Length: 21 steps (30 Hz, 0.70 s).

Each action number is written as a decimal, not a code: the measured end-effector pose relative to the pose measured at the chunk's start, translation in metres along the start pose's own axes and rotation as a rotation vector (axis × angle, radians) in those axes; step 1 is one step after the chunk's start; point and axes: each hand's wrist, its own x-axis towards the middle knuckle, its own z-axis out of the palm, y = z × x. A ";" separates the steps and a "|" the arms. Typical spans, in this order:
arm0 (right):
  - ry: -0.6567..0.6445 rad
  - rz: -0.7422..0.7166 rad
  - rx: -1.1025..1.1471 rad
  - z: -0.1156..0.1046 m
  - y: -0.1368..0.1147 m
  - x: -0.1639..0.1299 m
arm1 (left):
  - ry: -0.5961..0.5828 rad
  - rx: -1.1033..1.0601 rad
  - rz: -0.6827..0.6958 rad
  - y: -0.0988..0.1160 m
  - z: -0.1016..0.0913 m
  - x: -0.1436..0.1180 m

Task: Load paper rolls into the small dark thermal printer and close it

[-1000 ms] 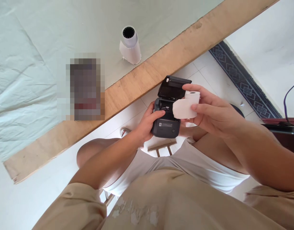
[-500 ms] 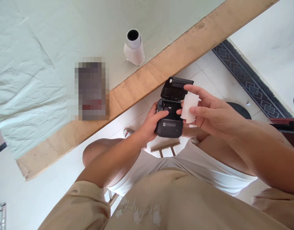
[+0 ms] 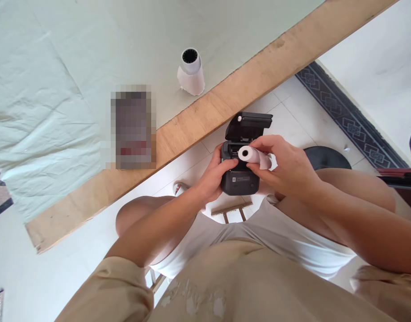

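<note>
A black portable receipt printer [image 3: 240,184] is held over my lap, its lid [image 3: 249,126] swung up and its paper bay exposed. My left hand [image 3: 212,175] is closed round the printer's left side, with the thumb lying over the edge of the bay. Between the thumb and fingers of my right hand [image 3: 283,161] is a small white paper roll [image 3: 257,156]. The roll's dark-cored end points left, just above the bay. Part of the bay is hidden behind the roll.
On the cloth-covered table [image 3: 91,40] stands a white roll [image 3: 192,74] with a black hollow core. A blurred-out box-like item [image 3: 133,129] lies by the wooden table edge [image 3: 188,127]. A round black object [image 3: 328,157] is on the tiled floor, right of my hands.
My right hand has turned the paper roll so its end faces me and brought it left, over the printer's bay. The left hand keeps its hold on the printer.
</note>
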 end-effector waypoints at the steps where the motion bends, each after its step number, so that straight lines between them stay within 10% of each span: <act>1: 0.018 -0.043 -0.087 0.003 0.004 -0.001 | -0.008 0.004 0.001 0.000 0.000 -0.001; 12: 0.093 -0.452 -0.299 0.005 0.012 0.003 | -0.057 -0.006 0.088 -0.002 -0.006 0.004; 17: -0.065 -0.639 -0.152 -0.001 0.001 0.000 | -0.068 0.031 0.081 0.000 -0.009 0.003; 21: -0.023 -0.478 -0.009 -0.011 0.001 0.004 | -0.083 0.075 0.054 0.000 -0.014 0.003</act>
